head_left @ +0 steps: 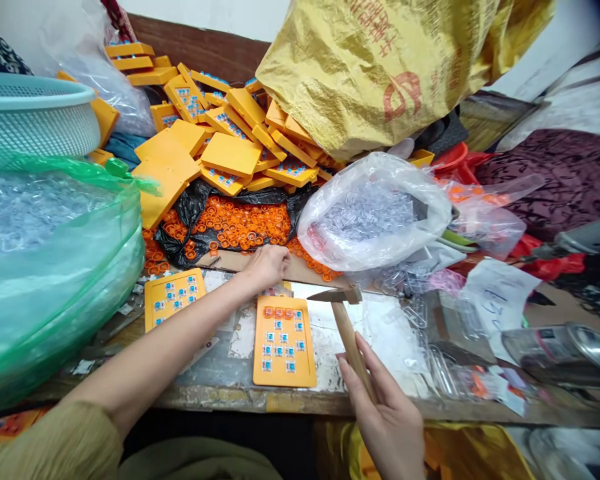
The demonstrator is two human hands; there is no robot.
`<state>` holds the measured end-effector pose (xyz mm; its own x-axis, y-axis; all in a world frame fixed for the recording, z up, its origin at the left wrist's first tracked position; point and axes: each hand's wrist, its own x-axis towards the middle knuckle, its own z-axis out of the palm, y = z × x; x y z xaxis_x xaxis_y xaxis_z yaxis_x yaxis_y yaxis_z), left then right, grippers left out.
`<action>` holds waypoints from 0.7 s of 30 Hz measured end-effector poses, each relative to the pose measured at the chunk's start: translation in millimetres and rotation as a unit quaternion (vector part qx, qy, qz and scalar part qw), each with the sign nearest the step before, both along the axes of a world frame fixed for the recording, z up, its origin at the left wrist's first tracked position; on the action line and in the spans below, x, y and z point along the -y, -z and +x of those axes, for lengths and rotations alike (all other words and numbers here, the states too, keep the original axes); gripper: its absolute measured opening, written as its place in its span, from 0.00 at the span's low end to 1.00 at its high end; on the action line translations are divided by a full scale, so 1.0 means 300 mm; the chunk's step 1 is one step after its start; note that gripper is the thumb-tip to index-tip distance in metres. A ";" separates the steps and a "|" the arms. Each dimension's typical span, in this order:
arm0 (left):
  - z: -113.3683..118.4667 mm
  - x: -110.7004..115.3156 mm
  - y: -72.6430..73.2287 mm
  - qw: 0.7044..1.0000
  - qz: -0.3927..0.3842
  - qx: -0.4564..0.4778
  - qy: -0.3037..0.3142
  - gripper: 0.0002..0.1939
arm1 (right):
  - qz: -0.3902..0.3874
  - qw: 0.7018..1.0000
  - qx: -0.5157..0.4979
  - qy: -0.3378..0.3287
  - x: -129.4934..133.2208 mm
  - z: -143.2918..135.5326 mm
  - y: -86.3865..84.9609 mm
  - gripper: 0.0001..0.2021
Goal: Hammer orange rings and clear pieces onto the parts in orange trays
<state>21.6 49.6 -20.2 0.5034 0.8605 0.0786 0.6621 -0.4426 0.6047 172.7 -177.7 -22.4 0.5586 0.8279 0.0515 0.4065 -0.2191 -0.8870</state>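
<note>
My right hand (387, 420) grips the wooden handle of a hammer (349, 327), whose metal head is raised beside the top right corner of a yellow panel (285, 375). That panel lies on the bench with three clear orange caps (279, 312) in its top row and several blue-centred switch-like pieces below them. Beyond it, my left hand (269, 265) is closed, fingers curled, at the near edge of a black bag (183, 207) full of orange caps (245, 223). Whatever the left fingers hold is hidden. Partly behind my left forearm lies another yellow panel (153, 303) with blue-centred pieces.
Many yellow panels (230, 153) are heaped at the back under a yellow sack (380, 80). A green bag (80, 267) and blue basket (30, 100) stand left. To the right are a white bag (313, 207) of clear pieces, a glass jar (555, 350) and paper clips (443, 370).
</note>
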 end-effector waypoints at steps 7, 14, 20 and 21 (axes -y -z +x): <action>-0.023 0.084 0.001 1.000 -0.004 0.000 0.023 0.08 | -0.025 1.000 -0.004 -0.006 0.019 0.021 0.024 0.25; -0.018 0.292 -0.042 0.997 -0.019 0.053 0.053 0.21 | 0.067 0.983 0.151 -0.076 0.021 0.030 -0.023 0.18; -0.004 0.323 -0.009 0.998 -0.020 0.061 0.021 0.23 | 0.082 0.958 0.228 -0.153 0.034 0.024 -0.025 0.20; -0.004 0.324 -0.007 0.997 -0.024 0.065 0.015 0.24 | 0.062 0.956 0.232 -0.165 0.035 0.022 -0.019 0.21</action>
<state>20.4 -47.7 -17.9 0.5171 0.8496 0.1041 0.5638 -0.4296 0.7053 179.3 -188.2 -16.7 0.1597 0.9265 0.3406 0.7920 0.0857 -0.6045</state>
